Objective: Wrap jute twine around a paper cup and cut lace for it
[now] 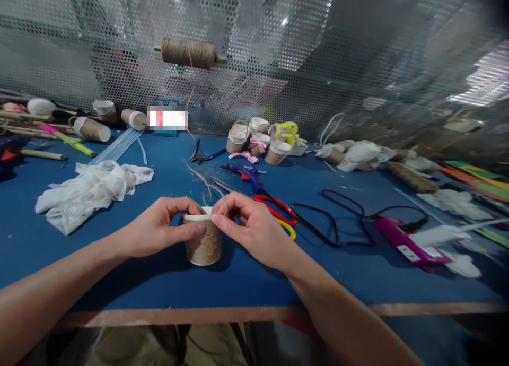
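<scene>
A paper cup (203,245) wrapped in brown twine stands near the front of the blue table, its white rim showing. My left hand (169,225) grips its left side, thumb outside and fingers over the rim. At the right of the rim, my right hand (246,223) pinches the twine (198,174) against the cup. From there the strand loops up and runs back toward a twine spool (187,53) hung on the mesh wall. Red-handled scissors (280,207) lie just beyond my right hand, beside a blue glue gun (248,175).
White lace fabric (95,188) lies left. Several wrapped cups (278,151) with pink bows stand at the back. A purple power strip (409,241) and black cord (336,244) lie right. Pliers (207,156) rest behind the cup. The table's front edge (199,316) is close.
</scene>
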Action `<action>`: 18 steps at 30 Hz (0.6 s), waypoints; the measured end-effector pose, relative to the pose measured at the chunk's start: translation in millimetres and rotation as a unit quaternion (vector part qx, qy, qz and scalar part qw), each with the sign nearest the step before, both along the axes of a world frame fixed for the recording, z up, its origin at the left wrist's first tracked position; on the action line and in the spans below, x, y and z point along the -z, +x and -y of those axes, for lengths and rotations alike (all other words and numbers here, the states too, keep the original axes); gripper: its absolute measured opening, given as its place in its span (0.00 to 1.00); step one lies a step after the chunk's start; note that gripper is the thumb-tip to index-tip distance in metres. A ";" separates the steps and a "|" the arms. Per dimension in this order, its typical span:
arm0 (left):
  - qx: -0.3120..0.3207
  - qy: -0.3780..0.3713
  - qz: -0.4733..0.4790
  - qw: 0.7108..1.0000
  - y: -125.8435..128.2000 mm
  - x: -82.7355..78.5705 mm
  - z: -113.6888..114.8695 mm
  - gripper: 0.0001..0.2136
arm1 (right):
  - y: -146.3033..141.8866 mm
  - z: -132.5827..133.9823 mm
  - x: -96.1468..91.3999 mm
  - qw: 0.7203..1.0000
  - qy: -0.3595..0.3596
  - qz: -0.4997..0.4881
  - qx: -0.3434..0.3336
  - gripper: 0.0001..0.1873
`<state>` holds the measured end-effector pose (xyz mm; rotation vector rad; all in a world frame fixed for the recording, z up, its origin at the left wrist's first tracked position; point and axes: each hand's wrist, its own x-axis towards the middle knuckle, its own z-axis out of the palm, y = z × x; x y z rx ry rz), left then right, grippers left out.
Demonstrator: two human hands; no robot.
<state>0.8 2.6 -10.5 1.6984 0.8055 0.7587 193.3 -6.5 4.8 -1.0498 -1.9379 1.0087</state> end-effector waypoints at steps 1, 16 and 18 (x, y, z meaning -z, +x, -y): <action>0.000 0.005 -0.011 1.000 0.3 -1.1 0.4 0.08 | 0.0 -0.1 0.5 1.000 0.002 0.001 -0.001 0.06; -0.005 -0.002 -0.009 1.000 3.6 -2.8 2.3 0.08 | -3.3 1.1 -0.7 0.999 0.013 0.031 0.006 0.06; -0.006 -0.007 -0.007 1.000 3.1 -2.8 1.6 0.08 | -4.5 0.4 -0.9 1.000 0.002 0.026 0.009 0.06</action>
